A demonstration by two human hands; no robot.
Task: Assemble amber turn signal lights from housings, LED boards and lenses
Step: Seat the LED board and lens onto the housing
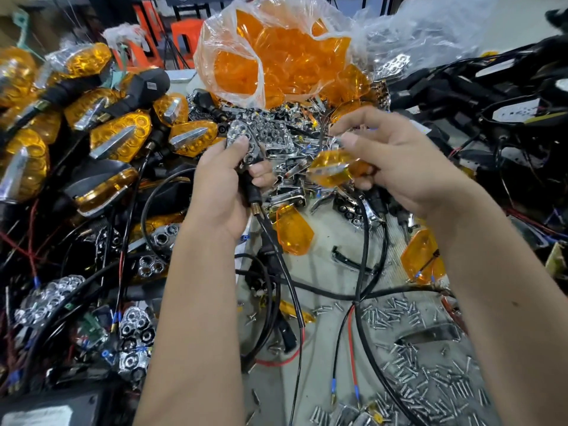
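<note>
My left hand (221, 179) grips a black turn signal housing (246, 142) by its stem, with the chrome LED reflector facing up and its black cable hanging down. My right hand (396, 161) holds an amber lens (335, 167) in its lower fingers, just right of the housing. Its thumb and forefinger pinch a small clear or chrome piece that is too blurred to name. Two loose amber lenses (293, 230) (422, 256) lie on the table below my hands.
A clear plastic bag of amber lenses (276, 59) stands behind my hands. Finished amber signals (120, 136) are piled at the left. Chrome reflectors (135, 330), loose wires (353, 333) and several screws (430, 373) cover the table; black wiring harnesses (491, 96) fill the right.
</note>
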